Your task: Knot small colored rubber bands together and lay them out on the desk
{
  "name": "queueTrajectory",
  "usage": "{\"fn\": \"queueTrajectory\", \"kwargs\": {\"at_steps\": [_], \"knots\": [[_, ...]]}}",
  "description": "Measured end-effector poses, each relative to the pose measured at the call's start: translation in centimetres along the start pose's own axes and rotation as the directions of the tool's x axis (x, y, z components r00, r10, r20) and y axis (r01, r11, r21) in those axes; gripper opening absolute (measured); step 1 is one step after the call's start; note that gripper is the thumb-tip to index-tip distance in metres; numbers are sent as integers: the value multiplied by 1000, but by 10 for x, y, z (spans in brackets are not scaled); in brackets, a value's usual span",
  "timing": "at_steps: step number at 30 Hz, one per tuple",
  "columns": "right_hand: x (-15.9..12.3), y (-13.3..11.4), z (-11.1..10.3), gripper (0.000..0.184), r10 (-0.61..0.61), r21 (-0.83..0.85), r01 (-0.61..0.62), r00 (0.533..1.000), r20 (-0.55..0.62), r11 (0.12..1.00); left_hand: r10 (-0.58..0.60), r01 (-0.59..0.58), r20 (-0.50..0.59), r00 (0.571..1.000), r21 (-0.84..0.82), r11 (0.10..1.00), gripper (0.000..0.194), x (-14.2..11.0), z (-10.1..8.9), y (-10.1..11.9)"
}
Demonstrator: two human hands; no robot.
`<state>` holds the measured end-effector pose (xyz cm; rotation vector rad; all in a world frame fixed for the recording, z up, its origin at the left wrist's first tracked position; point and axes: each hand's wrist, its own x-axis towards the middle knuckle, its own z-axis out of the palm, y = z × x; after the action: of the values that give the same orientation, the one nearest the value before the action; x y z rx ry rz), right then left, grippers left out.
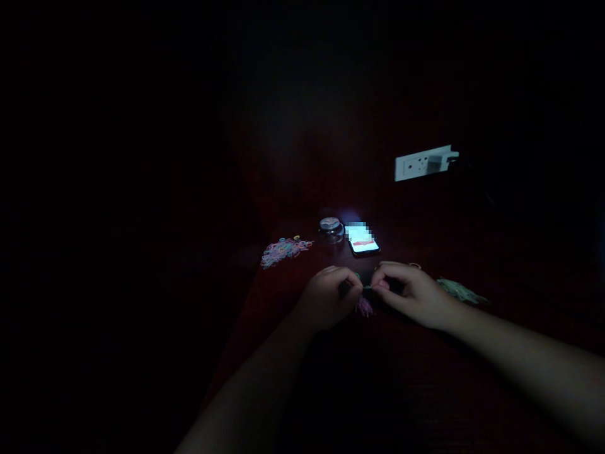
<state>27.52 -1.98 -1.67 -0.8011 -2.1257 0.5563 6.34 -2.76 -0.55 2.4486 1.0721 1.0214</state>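
Between my two hands a thin pale green rubber band (367,287) is stretched over the dark red table. My left hand (329,296) pinches one end of it between thumb and finger. The other end is in the pinch of my right hand (410,291). Just below the fingertips lies a small pile of pink and purple rubber bands (364,306). Beside my right wrist is a pile of pale green bands (459,291), partly hidden by the hand. A mixed-colour pile of bands (285,251) lies farther off to the left.
A small clear jar with a lid (330,231) stands behind my hands. A lit phone (363,239) lies to its right. On the wall at the back right is a white socket panel (423,163) with a plug in it. The surroundings are very dark.
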Motion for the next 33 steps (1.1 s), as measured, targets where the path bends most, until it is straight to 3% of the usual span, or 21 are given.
{"fn": "queueTrajectory", "kwargs": {"at_steps": [33], "knots": [[1, -4, -1, 11, 1, -17, -1, 1000, -8, 1000, -5, 5, -22, 1000, 0, 1000, 11, -2, 0, -2]]}}
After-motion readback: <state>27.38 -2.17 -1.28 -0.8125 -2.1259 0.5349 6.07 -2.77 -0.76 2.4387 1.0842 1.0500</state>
